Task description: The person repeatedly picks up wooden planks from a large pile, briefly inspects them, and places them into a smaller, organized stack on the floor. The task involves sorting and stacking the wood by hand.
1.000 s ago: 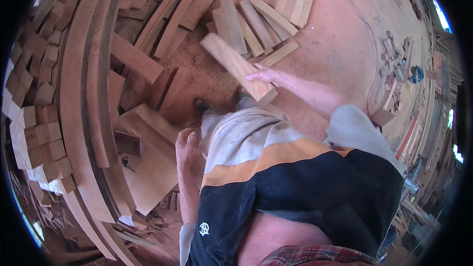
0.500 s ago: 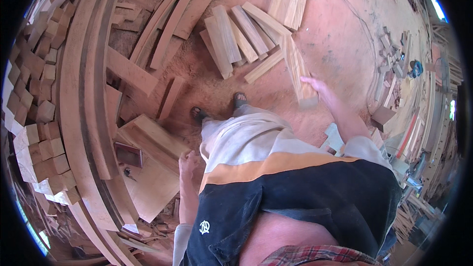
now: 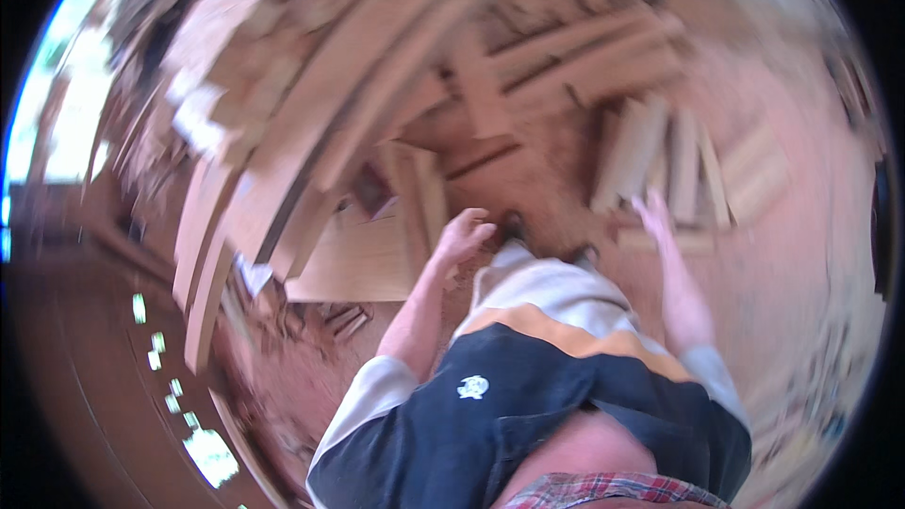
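Note:
My right hand (image 3: 652, 214) is held out over the near end of several loose wooden planks (image 3: 633, 146) on the dusty floor; its fingers are spread and blurred, with nothing visible in them. From this view I cannot tell whether it touches the wood. Close beside it a short plank (image 3: 683, 242) lies crosswise. My left hand (image 3: 464, 234) hangs in front of my left leg, fingers loosely bent and apart, holding nothing I can see. It is nearest to a thick timber piece (image 3: 420, 203) standing beside a wide pale board (image 3: 363, 259).
Long curved beams (image 3: 377, 71) sweep across the left, with stacked wood blocks (image 3: 247, 71) behind them. A small dark red object (image 3: 371, 190) rests by the board. More boards (image 3: 603, 61) lie ahead, and a pale panel (image 3: 757, 170) is at the right.
My view has swung left, blurring the scene. My right hand has let go of the plank it gripped. My left hand has come forward from beside my leg.

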Available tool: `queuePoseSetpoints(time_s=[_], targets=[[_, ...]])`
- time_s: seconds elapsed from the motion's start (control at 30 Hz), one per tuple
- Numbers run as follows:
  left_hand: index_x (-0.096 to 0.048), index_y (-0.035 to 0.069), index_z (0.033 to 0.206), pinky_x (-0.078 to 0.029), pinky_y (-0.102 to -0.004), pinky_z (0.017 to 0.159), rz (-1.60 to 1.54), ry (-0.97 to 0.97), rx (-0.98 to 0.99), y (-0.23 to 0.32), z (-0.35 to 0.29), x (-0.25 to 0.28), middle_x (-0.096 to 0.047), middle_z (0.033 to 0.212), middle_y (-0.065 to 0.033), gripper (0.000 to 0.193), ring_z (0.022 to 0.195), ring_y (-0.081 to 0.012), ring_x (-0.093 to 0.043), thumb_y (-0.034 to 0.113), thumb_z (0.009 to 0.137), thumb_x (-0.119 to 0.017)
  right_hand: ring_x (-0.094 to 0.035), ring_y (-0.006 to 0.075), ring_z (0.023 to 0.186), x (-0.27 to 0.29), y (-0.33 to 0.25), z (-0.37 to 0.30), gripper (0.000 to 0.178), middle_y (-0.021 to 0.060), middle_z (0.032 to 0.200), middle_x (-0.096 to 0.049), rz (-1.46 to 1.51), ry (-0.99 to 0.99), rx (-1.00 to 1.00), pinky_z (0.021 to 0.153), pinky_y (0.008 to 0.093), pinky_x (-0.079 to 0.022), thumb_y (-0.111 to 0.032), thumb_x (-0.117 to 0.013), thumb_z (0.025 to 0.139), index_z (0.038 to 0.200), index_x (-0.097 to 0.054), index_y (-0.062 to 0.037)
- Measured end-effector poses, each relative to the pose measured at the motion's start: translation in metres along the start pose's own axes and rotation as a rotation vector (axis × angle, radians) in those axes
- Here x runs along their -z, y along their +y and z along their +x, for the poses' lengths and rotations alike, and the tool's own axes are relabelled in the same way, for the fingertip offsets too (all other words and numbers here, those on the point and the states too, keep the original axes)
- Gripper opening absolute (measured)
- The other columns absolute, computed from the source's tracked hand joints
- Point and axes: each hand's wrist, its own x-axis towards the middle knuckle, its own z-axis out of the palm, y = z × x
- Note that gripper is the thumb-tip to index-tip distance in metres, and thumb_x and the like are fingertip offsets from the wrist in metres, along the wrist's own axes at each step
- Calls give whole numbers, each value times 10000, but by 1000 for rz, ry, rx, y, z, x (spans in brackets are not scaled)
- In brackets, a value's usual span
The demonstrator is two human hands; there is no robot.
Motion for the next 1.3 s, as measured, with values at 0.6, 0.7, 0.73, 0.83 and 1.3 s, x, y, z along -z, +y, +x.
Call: queuePoseSetpoints(time_s=[0.6,0.7,0.73,0.83,1.3], targets=[[-649,318,1394,-522,-479,1022,826,1255,55,4,65,561,-651,1362,-161,489,1264,-359,-616,498,943,-709,-595,334,1320,-82,-27,-66,692,255,1462,-568,-73,-10,-268,1043,436,-538,-263,-757,964,1495,-470,75],[-687,359,1338,-536,-483,985,941,1132,113,-13,55,594,-687,1333,-56,435,1242,-330,-639,593,981,-606,-599,344,1309,-101,-36,-65,706,245,1470,-559,-7,-1,-290,1016,461,-550,-287,-752,970,1506,-456,65],[-692,363,1327,-543,-486,965,946,1135,120,-18,54,598,-699,1307,-50,417,1213,-323,-657,587,988,-599,-623,323,1267,-108,-39,-66,701,234,1425,-589,68,-59,-249,996,433,-558,-268,-762,964,1501,-460,64],[-706,360,1301,-565,-484,909,951,1218,55,-33,49,601,-722,1255,-36,381,1135,-314,-696,568,1017,-560,-656,294,1207,-125,-47,-71,679,216,1369,-627,110,-92,-255,962,392,-570,-241,-764,966,1500,-463,51],[-587,118,1435,-479,-483,1078,613,1149,284,34,109,601,-622,1400,-239,710,1327,-376,-583,532,873,-716,-660,213,1024,-114,54,-162,591,135,1204,-687,71,-33,-389,805,334,-554,-276,-724,990,1456,-533,33]])
